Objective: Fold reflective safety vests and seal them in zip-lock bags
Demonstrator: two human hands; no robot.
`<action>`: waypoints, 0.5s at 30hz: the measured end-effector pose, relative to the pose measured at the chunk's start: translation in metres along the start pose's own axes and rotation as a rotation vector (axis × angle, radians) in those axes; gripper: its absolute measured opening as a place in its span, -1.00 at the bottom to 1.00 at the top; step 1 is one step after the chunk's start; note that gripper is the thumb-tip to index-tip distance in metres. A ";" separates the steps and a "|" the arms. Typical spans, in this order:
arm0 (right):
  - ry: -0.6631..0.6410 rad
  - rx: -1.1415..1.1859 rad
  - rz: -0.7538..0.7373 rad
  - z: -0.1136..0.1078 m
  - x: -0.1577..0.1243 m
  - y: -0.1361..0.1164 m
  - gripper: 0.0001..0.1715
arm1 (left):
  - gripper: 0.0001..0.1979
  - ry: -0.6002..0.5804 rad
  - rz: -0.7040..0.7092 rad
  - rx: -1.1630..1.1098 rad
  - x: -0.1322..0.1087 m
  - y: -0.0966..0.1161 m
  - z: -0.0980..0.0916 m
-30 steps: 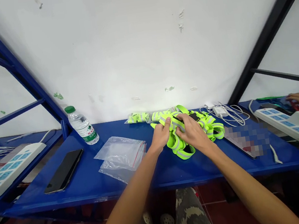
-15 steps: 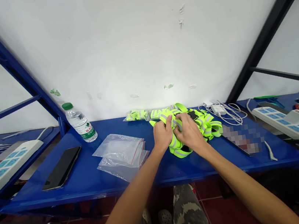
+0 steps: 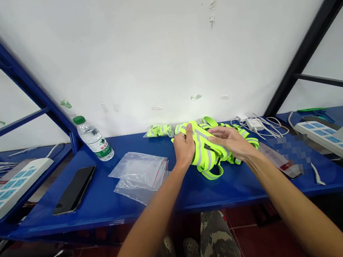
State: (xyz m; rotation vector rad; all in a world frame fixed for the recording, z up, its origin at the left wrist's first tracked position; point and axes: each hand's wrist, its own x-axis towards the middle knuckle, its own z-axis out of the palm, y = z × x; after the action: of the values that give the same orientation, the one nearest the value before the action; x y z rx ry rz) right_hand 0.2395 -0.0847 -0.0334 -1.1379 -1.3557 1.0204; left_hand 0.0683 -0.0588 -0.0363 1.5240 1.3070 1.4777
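Observation:
A bundle of neon-yellow reflective straps (image 3: 206, 157) with silver stripes lies in front of me, its loops hanging toward the table's front edge. My left hand (image 3: 184, 147) is closed around the folded left side, thumb on top. At the right, my right hand (image 3: 232, 140) grips the bundle between thumb and fingers; part of its hold is hidden. A dark patch shows on the strap between both hands. More loose straps are heaped behind and under my right hand. Left of my left hand is a stack of clear zip bags (image 3: 142, 171).
Clear bags with neon straps (image 3: 159, 130) lie by the wall. Leftward are a water bottle (image 3: 96, 141) and a black phone (image 3: 74, 189). To the right are a white charger with cables (image 3: 255, 124) and a partly blurred phone (image 3: 280, 160). Power strips flank the blue table (image 3: 182, 201).
My right hand has moved right and turned, its fingers now less curled over the straps. The folded bundle between my hands shows more openly. The view has shifted slightly.

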 end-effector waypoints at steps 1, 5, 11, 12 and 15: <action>0.020 0.019 -0.002 0.002 0.000 0.001 -0.53 | -0.39 0.011 -0.003 -0.015 0.000 0.000 0.001; 0.020 0.104 0.047 0.005 -0.002 0.005 -0.56 | -0.38 -0.047 -0.046 -0.068 0.001 -0.008 0.000; 0.005 -0.220 -0.097 0.006 -0.006 -0.001 -0.55 | -0.38 -0.097 -0.033 -0.060 0.002 -0.019 -0.003; 0.037 -0.306 -0.159 0.008 -0.007 -0.002 -0.55 | -0.39 -0.084 -0.021 -0.054 0.001 -0.018 -0.002; 0.153 -0.418 -0.267 0.013 -0.006 0.000 -0.67 | -0.41 -0.125 -0.002 -0.075 -0.002 -0.016 -0.001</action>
State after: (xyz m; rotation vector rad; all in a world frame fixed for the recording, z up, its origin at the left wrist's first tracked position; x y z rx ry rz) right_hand 0.2269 -0.0905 -0.0359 -1.2657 -1.5883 0.4577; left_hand 0.0638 -0.0565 -0.0516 1.5406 1.1674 1.3906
